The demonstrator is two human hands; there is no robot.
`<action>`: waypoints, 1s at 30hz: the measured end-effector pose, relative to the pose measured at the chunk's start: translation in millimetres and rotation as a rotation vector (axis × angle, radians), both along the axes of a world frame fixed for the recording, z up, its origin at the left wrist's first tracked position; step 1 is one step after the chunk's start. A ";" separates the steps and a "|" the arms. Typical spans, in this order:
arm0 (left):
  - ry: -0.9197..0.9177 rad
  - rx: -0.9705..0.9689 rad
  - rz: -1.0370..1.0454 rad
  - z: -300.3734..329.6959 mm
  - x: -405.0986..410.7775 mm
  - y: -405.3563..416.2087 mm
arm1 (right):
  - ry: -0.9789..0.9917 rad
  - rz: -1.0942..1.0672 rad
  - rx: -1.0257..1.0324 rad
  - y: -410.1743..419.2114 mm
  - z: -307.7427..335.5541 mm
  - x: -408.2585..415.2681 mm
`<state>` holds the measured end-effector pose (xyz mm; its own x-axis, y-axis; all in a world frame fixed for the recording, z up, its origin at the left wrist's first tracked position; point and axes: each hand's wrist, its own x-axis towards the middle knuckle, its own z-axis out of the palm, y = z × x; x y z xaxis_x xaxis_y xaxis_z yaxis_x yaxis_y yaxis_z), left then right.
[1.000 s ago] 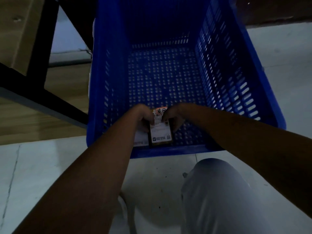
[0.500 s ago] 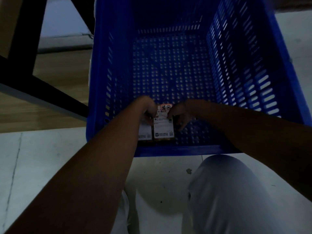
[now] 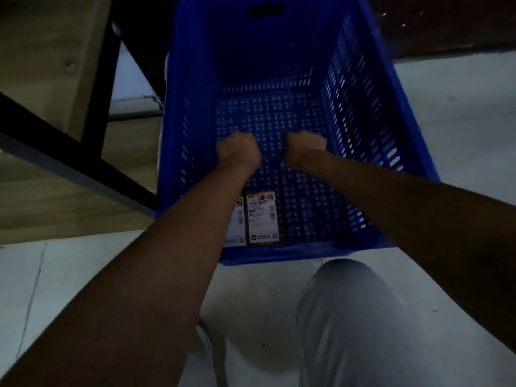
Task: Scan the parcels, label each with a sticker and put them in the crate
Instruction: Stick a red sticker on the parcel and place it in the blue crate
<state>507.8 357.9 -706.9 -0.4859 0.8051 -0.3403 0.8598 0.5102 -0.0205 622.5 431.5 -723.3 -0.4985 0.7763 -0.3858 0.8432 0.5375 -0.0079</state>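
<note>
Two parcels lying in the crate, both your hands hovering past them

Your left hand [image 3: 238, 152] and right hand [image 3: 305, 148] are curling loosely, gripping nothing. The right parcel [image 3: 262, 217] and the left parcel [image 3: 237, 227] are lying flat, touching, against the near wall of the blue crate [image 3: 396, 107], behind your knuckles, long axes pointing away from you, left hand nearer. White labels, pink stickers showing.
</note>
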 end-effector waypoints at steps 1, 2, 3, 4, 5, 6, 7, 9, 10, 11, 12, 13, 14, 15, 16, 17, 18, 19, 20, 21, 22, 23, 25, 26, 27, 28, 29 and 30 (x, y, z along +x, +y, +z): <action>0.024 0.044 -0.026 13.3 -0.7 3.8 | 0.012 0.010 0.014 1.5 13.1 0.2; 0.054 0.069 -0.055 27.9 -1.8 6.3 | 0.018 0.026 0.030 2.2 27.0 0.4; 0.100 0.071 -0.088 44.3 -2.5 8.0 | 0.017 0.043 0.047 2.9 41.2 1.0; 0.148 0.066 -0.126 61.8 -2.5 8.3 | 0.019 0.054 0.077 2.0 58.7 2.6; 0.187 0.068 -0.165 82.0 -1.7 7.6 | 0.022 0.057 0.095 0.3 79.6 4.6; 0.218 0.077 -0.197 103.4 -0.6 7.1 | 0.032 0.060 0.112 -1.1 102.7 6.9; 0.238 0.082 -0.220 125.6 0.8 6.7 | 0.041 0.058 0.128 -2.8 126.4 9.4; 0.237 0.084 -0.231 175.4 6.1 6.0 | 0.046 0.052 0.166 -6.6 177.2 15.5; 0.230 0.089 -0.225 202.1 9.8 4.5 | 0.053 0.047 0.179 -8.9 204.6 18.6; 0.226 0.101 -0.223 229.6 13.9 2.9 | 0.062 0.040 0.182 -11.0 232.9 21.3; 0.227 0.116 -0.227 259.3 18.8 0.9 | 0.069 0.024 0.181 -13.0 262.8 24.4; 0.228 0.128 -0.233 290.1 24.3 -1.5 | 0.078 0.013 0.174 -15.8 293.1 27.1; 0.228 0.137 -0.239 320.9 29.7 -4.8 | 0.092 0.005 0.172 -18.6 323.8 29.3; 0.229 0.146 -0.245 350.9 34.7 -8.2 | 0.102 -0.001 0.177 -21.5 353.8 31.7; 0.229 0.154 -0.248 380.5 39.5 -12.0 | 0.104 -0.001 0.185 -25.4 384.0 34.0; 0.226 0.159 -0.246 410.2 43.9 -16.6 | 0.099 0.003 0.195 -29.7 414.6 36.2; 0.225 0.164 -0.238 439.5 48.1 -22.5 | 0.092 0.012 0.206 -34.7 444.4 38.6; 0.227 0.170 -0.227 467.7 51.3 -28.5 | 0.085 0.022 0.215 -40.1 473.8 40.9; 0.229 0.176 -0.220 496.2 54.1 -34.5 | 0.082 0.026 0.222 -45.9 502.8 43.2; 0.228 0.176 -0.212 524.0 57.1 -41.8 | 0.085 0.030 0.225 -52.5 530.7 45.9; 0.224 0.174 -0.203 550.7 59.8 -49.8 | 0.093 0.036 0.228 -59.6 556.9 48.3; 0.219 0.181 -0.196 576.1 62.1 -58.1 | 0.108 0.043 0.231 -67.3 581.9 50.5; 0.214 0.208 -0.191 621.9 66.7 -77.9 | 0.132 0.055 0.233 -84.6 625.1 54.6; 0.209 0.211 -0.195 641.3 68.1 -89.4 | 0.139 0.059 0.231 -94.3 643.5 56.3; 0.205 0.202 -0.200 658.7 68.9 -100.8 | 0.144 0.060 0.223 -103.7 660.1 57.9; 0.209 0.190 -0.206 674.2 69.3 -112.9 | 0.147 0.062 0.210 -113.3 674.7 59.4; 0.222 0.178 -0.203 687.6 68.6 -124.9 | 0.148 0.066 0.199 -123.5 687.3 60.3; 0.247 0.166 -0.189 701.8 67.0 -138.0 | 0.146 0.075 0.195 -134.2 699.7 60.0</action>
<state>574.9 219.9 -5.1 -0.3741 0.9232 -0.0877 0.9189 0.3562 -0.1693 682.5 297.3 -23.6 -0.5968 0.7878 -0.1525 0.7985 0.6018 -0.0164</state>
